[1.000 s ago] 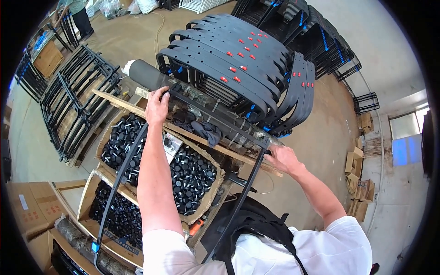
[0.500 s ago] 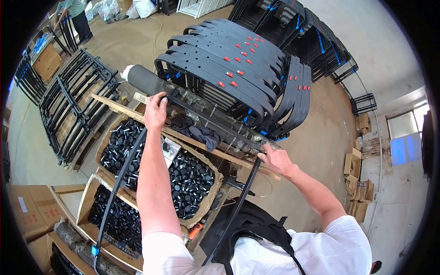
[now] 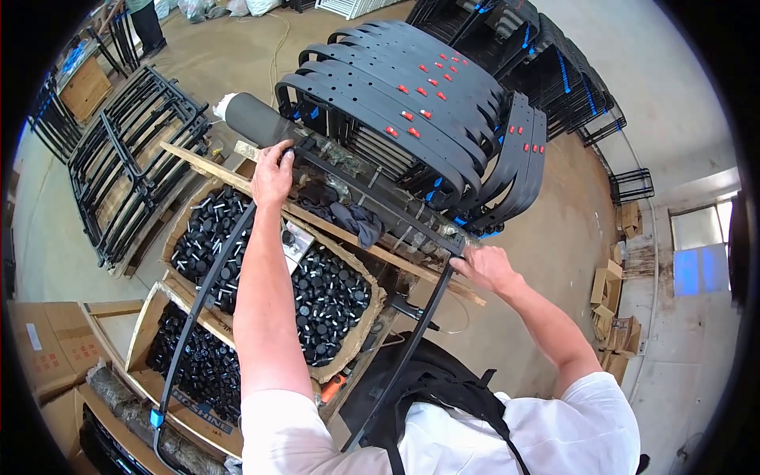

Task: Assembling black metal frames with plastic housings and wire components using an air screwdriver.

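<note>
A black tubular metal frame (image 3: 366,188) lies in front of me, its far bar slanting from upper left to lower right. My left hand (image 3: 273,172) is closed round its far left corner. At the far right corner my right hand (image 3: 486,267) grips the bar, with the thumb along it. The frame's two side bars run back toward me, the left one over the open boxes and the right one down beside my body. A blue clip (image 3: 157,417) sits on the left bar near its lower bend.
Under the frame are cartons of black round-headed screw feet (image 3: 328,309) and small black parts (image 3: 194,360). A wooden strip (image 3: 380,259) and dark cloth (image 3: 356,222) lie beyond. Curved black frames with red tags (image 3: 396,87) are stacked ahead; more frames (image 3: 134,166) lean at left. A person (image 3: 146,28) stands far left.
The view has shifted a little, so the stacked frames appear farther right. Both hands keep their hold on the frame's corners, with hardly any movement.
</note>
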Motion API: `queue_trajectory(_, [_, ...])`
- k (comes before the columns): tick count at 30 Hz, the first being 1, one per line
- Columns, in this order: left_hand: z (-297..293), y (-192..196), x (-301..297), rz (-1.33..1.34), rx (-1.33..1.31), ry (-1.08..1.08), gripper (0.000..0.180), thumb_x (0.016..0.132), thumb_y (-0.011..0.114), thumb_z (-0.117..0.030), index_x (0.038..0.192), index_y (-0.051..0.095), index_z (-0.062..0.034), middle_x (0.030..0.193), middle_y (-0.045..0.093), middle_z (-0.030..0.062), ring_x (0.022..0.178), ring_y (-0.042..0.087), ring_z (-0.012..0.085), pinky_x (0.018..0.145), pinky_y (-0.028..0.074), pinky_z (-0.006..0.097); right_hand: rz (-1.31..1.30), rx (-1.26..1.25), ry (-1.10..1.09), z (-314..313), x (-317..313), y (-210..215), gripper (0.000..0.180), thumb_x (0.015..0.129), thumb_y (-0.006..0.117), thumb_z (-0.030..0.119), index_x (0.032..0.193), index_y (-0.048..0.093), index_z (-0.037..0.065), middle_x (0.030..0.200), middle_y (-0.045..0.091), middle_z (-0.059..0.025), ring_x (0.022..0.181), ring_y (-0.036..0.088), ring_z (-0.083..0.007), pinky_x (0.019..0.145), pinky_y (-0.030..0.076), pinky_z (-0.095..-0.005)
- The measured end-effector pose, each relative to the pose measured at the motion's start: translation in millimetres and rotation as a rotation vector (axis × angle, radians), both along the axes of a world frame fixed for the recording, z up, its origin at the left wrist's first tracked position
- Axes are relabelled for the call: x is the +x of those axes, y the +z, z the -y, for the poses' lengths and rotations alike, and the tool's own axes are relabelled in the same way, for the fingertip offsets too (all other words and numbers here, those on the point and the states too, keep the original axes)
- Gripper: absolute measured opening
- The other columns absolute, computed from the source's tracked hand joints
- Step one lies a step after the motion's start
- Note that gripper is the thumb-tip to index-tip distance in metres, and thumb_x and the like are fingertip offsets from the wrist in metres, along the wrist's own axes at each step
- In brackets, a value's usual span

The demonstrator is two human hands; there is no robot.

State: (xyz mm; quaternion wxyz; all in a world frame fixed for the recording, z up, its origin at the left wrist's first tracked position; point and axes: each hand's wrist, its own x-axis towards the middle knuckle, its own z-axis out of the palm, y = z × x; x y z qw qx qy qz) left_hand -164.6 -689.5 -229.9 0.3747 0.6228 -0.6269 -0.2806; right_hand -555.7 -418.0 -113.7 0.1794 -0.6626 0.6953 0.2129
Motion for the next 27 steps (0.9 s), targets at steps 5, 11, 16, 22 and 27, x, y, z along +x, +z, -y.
queue_trajectory(5, [3, -2, -4, -0.131, 0.090, 0.036, 0.032, 0.104, 0.063, -0.031, 0.135, 0.070, -0.0292, 0.134, 0.068, 0.0047, 0.126, 0.065, 0.0278, 0.106, 0.050, 0.041, 0.158, -0.384, 0.028, -9, -2, -16, 0.043, 0.102, 0.065, 0.041, 0.116, 0.054, 0.002, 0.081, 0.073, -0.0256, 0.082, 0.073, -0.0455, 0.074, 0.058, -0.0551])
queue_trajectory(11, [2, 2, -4, 0.023, 0.022, 0.031, 0.032, 0.105, 0.061, -0.031, 0.136, 0.070, -0.0280, 0.130, 0.073, 0.0072, 0.123, 0.068, 0.0286, 0.106, 0.050, 0.042, 0.145, -0.302, 0.051, -17, 3, -14, 0.044, 0.100, 0.067, 0.041, 0.113, 0.053, 0.001, 0.081, 0.073, -0.0235, 0.078, 0.073, -0.0456, 0.071, 0.058, -0.0551])
queue_trajectory(16, [1, -1, -4, -0.190, 0.061, 0.068, 0.032, 0.102, 0.066, -0.036, 0.132, 0.073, -0.0268, 0.130, 0.069, 0.0058, 0.125, 0.065, 0.0278, 0.106, 0.050, 0.042, -0.074, -0.065, 0.118, -22, -5, -1, 0.049, 0.093, 0.071, 0.040, 0.115, 0.054, -0.001, 0.082, 0.074, -0.0236, 0.079, 0.074, -0.0440, 0.072, 0.059, -0.0535])
queue_trajectory(22, [2, 6, -7, 0.077, 0.076, 0.014, 0.033, 0.104, 0.064, -0.034, 0.136, 0.070, -0.0300, 0.141, 0.066, 0.0056, 0.127, 0.065, 0.0279, 0.106, 0.051, 0.043, -0.138, -0.044, 0.199, -22, -14, -1, 0.035, 0.087, 0.070, 0.031, 0.107, 0.066, 0.003, 0.087, 0.076, -0.0202, 0.085, 0.076, -0.0378, 0.073, 0.060, -0.0506])
queue_trajectory(27, [1, -10, -2, -0.083, -0.014, 0.039, 0.035, 0.106, 0.059, -0.031, 0.140, 0.066, -0.0296, 0.135, 0.071, 0.0058, 0.127, 0.066, 0.0293, 0.106, 0.051, 0.043, -0.006, -0.228, 0.282, -17, 1, 8, 0.021, 0.087, 0.066, 0.019, 0.101, 0.072, 0.005, 0.087, 0.077, -0.0169, 0.085, 0.077, -0.0343, 0.071, 0.060, -0.0501])
